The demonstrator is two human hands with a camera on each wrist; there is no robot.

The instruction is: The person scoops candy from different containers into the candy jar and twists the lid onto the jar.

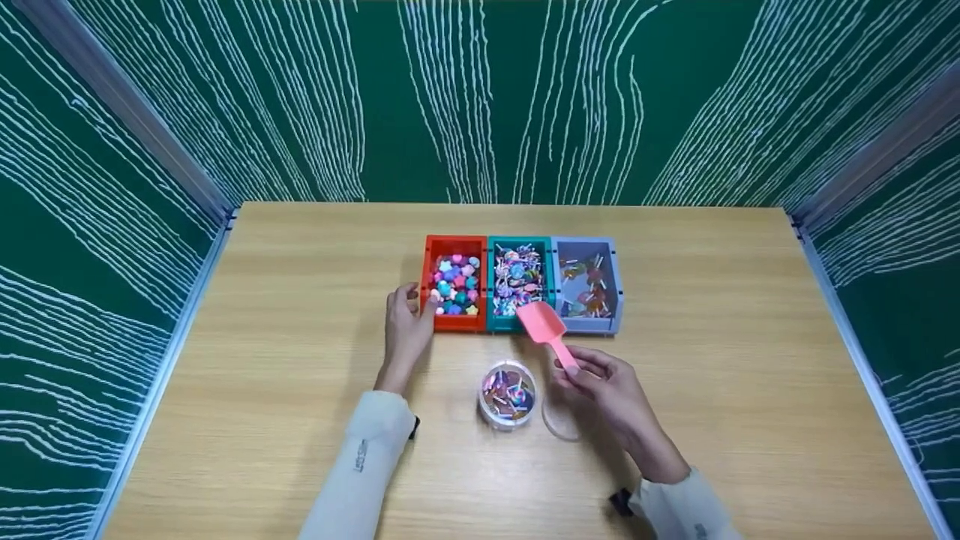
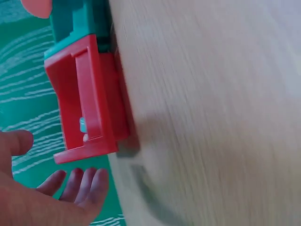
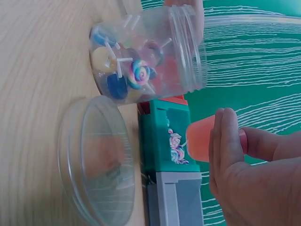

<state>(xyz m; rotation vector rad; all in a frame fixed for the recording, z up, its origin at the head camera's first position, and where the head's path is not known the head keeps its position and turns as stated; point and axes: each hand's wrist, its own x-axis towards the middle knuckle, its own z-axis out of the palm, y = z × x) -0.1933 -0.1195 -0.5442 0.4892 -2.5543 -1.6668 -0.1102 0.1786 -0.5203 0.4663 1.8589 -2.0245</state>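
My right hand (image 1: 611, 386) pinches the handle of a pink scoop (image 1: 541, 322), whose blade overlaps the front of the teal bin (image 1: 519, 324) in the head view. The blade looks bare. My left hand (image 1: 409, 322) is at the left side of the red bin (image 1: 459, 323), thumb and fingers spread apart around its near corner in the left wrist view. Colourful beads lie in the red bin, and small lollipop charms (image 1: 519, 274) fill the teal one. Below the bins stands a clear jar (image 3: 146, 59) without its lid, partly filled with mixed charms.
A grey bin (image 1: 585, 325) with translucent charms adjoins the teal one on the right. Flat on the table (image 1: 712, 322), beside the jar, lies a clear round lid (image 1: 559, 431). Green walls with white wavy lines stand around the table.
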